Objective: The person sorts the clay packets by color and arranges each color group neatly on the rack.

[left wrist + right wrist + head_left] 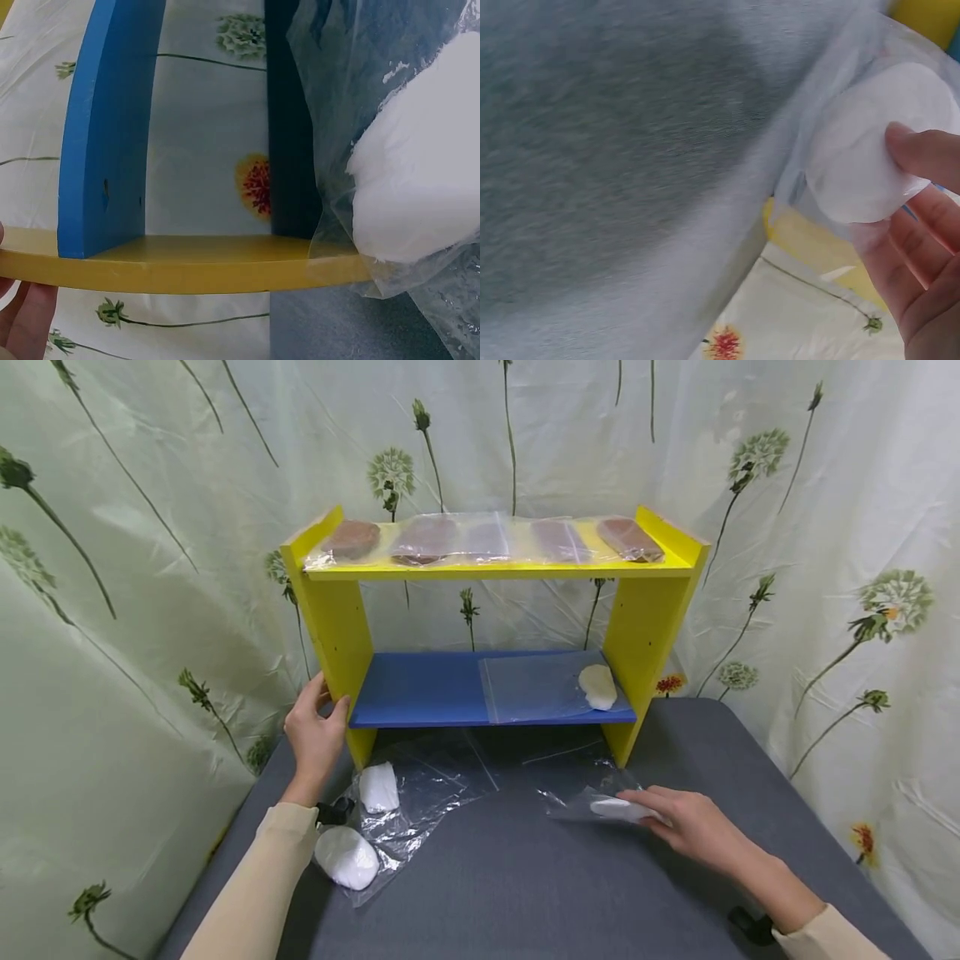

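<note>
My left hand [313, 739] grips the left yellow side panel [330, 627] of a small two-tier shelf unit, thumb at the front edge, fingers partly hidden behind. In the left wrist view that panel [202, 276] runs across, with fingers [30, 319] around it. My right hand [693, 827] pinches a clear plastic bag with a flat white piece [611, 808] inside, held above the table right of centre. The right wrist view shows the thumb on top of this rounded white piece [862, 157] and fingers beneath. What the white piece is made of, I cannot tell.
On the yellow top shelf [487, 573] lie several bagged brown slabs [630, 539]. The blue lower shelf [420, 689] bears a bag with an off-white piece [597, 687] at its right end. Bagged white pieces [347, 857] lie on the grey table [525, 893], front left. A flowered curtain [825, 527] hangs behind.
</note>
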Demonstrator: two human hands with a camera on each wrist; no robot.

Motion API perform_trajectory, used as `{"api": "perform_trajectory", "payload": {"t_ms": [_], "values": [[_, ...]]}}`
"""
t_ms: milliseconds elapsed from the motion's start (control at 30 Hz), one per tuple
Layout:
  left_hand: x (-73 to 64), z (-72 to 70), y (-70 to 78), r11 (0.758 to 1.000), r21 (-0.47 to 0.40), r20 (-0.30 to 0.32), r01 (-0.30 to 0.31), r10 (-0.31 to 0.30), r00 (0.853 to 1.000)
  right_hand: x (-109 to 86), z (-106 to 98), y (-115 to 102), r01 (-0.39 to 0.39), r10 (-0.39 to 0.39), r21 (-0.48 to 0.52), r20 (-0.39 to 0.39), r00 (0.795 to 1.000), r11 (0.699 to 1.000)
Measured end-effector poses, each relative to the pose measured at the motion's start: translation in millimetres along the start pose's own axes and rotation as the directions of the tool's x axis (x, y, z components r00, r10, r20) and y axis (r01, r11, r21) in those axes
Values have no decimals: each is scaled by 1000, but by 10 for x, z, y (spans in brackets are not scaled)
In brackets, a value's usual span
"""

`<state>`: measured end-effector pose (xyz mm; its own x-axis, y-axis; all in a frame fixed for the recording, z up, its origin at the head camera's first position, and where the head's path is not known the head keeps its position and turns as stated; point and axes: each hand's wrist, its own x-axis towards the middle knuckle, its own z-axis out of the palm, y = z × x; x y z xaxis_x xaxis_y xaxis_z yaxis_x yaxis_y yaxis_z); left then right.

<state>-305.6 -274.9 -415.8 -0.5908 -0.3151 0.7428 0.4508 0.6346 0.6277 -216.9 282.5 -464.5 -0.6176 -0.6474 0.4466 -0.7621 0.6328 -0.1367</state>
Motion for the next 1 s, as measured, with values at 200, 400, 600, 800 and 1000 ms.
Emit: {"api": "perform_trajectory", "payload": {"t_ms": [200,400,600,800,1000], "values": [[13,-6,12,1000,0,4,1,-1,1000,126,-47,-57,27,-25,27,-69,997,999],[7,-14,13,1000,15,15,12,-12,1000,241,-107,-133,13,-9,44,-88,996,999],[12,-8,14,1000,2,19,12,-12,1000,323,-142,-191,-2,11,110,-85,996,994],[14,-12,25,1000,16,21,15,-15,1000,385,-170,-226,6,8,131,-105,994,991],[10,-16,25,1000,-11,26,22,-21,999,463,-195,-266,35,-15,147,-133,991,988]]}}
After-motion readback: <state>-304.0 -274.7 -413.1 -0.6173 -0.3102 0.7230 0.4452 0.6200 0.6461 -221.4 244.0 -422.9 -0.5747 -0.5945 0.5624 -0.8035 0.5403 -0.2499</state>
